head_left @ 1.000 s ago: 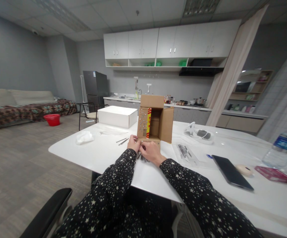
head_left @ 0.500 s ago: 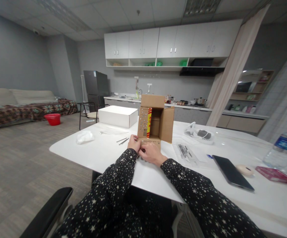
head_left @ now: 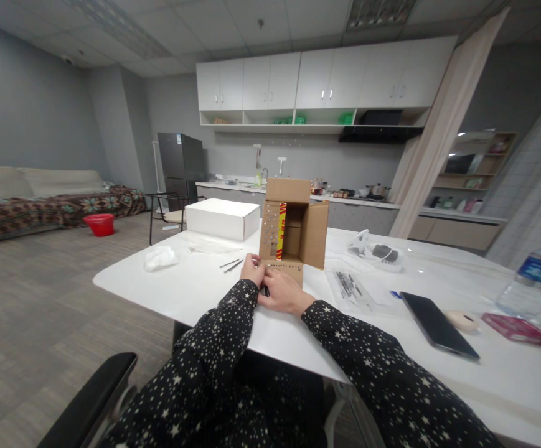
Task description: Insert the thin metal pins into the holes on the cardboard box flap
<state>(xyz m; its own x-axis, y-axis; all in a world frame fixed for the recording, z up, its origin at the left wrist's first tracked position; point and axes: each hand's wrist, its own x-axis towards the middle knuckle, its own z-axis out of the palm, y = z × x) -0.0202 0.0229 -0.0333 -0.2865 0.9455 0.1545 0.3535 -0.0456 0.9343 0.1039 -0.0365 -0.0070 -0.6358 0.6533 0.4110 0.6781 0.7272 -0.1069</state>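
Note:
In front of me an open cardboard box (head_left: 315,233) lies with its opening and spread flaps facing me; small round studs dot its left flap, beside a red-and-yellow strip, and run in a row along its lower flap (head_left: 289,269). My left hand (head_left: 253,270) is closed at the left edge of that lower flap. Right against it, my right hand (head_left: 281,291) is curled with its fingertips hidden. A small dark piece shows between the two hands; I cannot make out what it is. Thin metal rods (head_left: 231,266) lie left of my left hand.
A white box (head_left: 223,218) stands behind on the left, near a crumpled white plastic bag (head_left: 160,258). To the right lie a clear packet (head_left: 352,289), a phone (head_left: 438,326), a pink box (head_left: 517,328) and a water bottle (head_left: 531,280). White corded items (head_left: 382,254) sit farther back.
My right hand has shifted slightly down and toward me, with its fingers lower. More of the dark piece shows between the hands. The left hand and the box look unmoved.

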